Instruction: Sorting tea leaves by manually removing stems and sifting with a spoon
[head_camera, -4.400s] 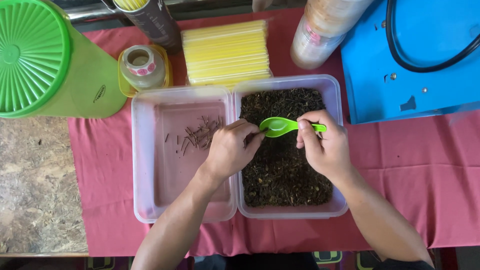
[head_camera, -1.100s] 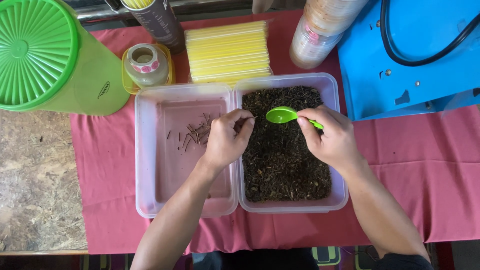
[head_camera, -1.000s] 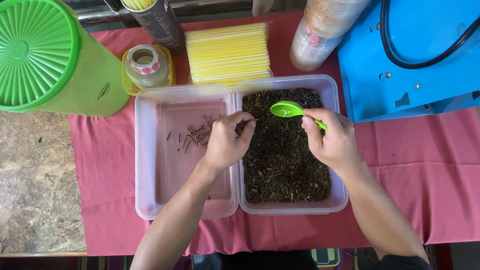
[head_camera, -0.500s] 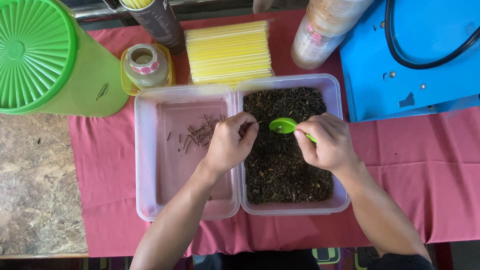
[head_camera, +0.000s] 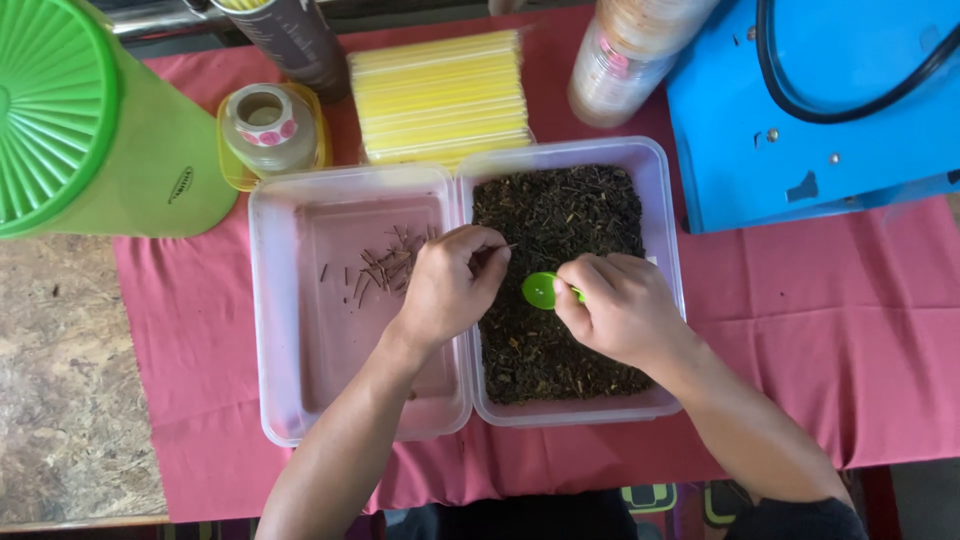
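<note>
Glossy plastic spoon (head_camera: 541, 290) & translucent tubs (head_camera: 350, 425), matt red cloth (head_camera: 860, 330), rough chipboard top (head_camera: 60, 390).

Right hand (head_camera: 618, 308) grips a green plastic spoon (head_camera: 541, 290), bowl low over dark dried leaves (head_camera: 555, 215) filling the right clear tub (head_camera: 665, 200). Left hand (head_camera: 448, 285) curled over the seam between the tubs, a thin stem pinched in its fingers (head_camera: 490, 262). Left clear tub (head_camera: 275, 300) holds a small scatter of brown stems (head_camera: 375, 268). Both tubs sit touching on a red cloth (head_camera: 850, 320) over the desk (head_camera: 60, 380). Behind them: green lidded canister (head_camera: 90, 120), roll of stickers (head_camera: 265, 125), pack of yellow straws (head_camera: 440, 95), blue machine (head_camera: 800, 110).
</note>
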